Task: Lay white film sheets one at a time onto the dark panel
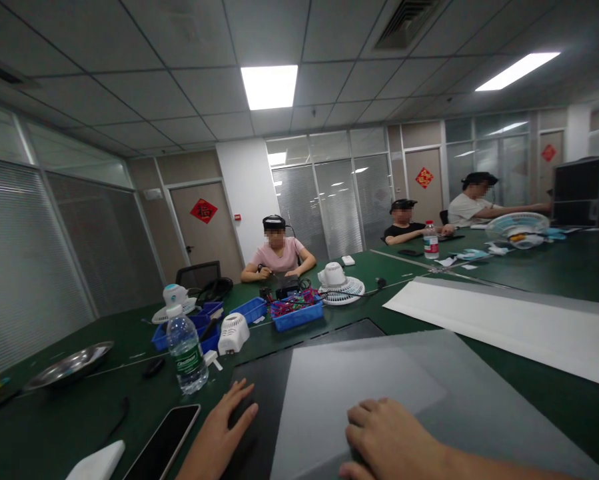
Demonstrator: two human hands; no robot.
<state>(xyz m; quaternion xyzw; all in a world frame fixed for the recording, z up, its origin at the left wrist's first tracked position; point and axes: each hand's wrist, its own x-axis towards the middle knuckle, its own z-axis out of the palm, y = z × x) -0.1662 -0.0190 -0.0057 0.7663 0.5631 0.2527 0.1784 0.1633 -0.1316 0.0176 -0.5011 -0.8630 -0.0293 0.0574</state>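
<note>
My left hand (224,423) is open, fingers spread, over the left edge of a dark flat mat (259,383). A large smooth grey sheet (359,373) lies on the mat, overhanging it to the right. My right hand (394,437) rests on the sheet, its fingers loosely bent and the thumb apart; I see nothing held in it. Shadow darkens the gap under its palm. Left of my left hand lies a phone (164,440) with a dark screen. Behind that stands a clear water bottle (185,353) with a green label.
Blue bins (296,317), one full of coloured wires, stand beyond the mat with white fan parts (336,283). A metal tray (72,363) lies left. A long white sheet (504,327) lies right. One person (279,257) sits opposite; two more sit further right.
</note>
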